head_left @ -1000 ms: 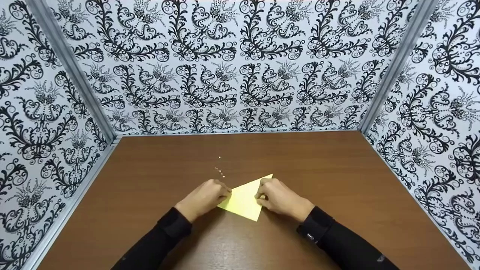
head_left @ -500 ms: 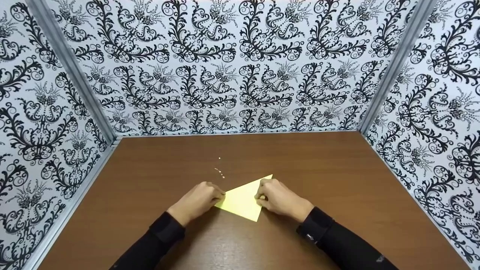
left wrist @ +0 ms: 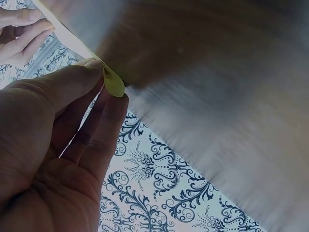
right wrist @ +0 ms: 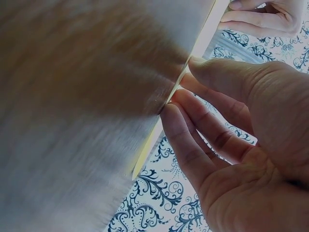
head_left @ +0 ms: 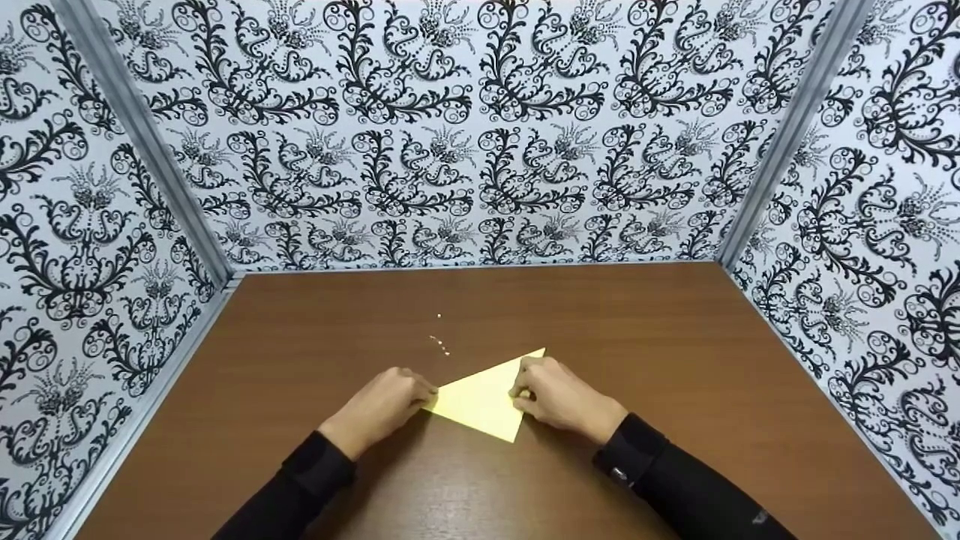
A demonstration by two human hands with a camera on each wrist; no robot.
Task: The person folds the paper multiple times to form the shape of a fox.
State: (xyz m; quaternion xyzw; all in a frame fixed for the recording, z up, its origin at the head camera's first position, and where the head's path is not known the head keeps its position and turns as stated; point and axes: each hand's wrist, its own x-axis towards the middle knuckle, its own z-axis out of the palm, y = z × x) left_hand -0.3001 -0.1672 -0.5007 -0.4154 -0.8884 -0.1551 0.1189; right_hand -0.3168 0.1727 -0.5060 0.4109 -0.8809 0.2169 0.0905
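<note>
A folded sheet of yellow paper (head_left: 480, 401) lies on the brown table, its outline roughly triangular. My left hand (head_left: 390, 405) is at its left corner. In the left wrist view, the thumb and fingers of my left hand (left wrist: 72, 121) pinch that end, where the yellow paper (left wrist: 114, 83) bends into a small loop. Along the right side, my right hand (head_left: 566, 397) holds the paper with curled fingers. Seen from the right wrist, the thumb and fingertips of my right hand (right wrist: 241, 121) meet at the thin edge of the paper (right wrist: 145, 152).
Small white scraps (head_left: 441, 344) lie on the wooden table (head_left: 637, 322) just beyond the paper. White walls with black scrollwork (head_left: 450, 135) enclose the table at the back and both sides, with grey metal posts (head_left: 150, 142) at the corners.
My left hand has slid leftward and slightly nearer along the paper to its corner, uncovering more yellow. The right hand and the paper stay in place.
</note>
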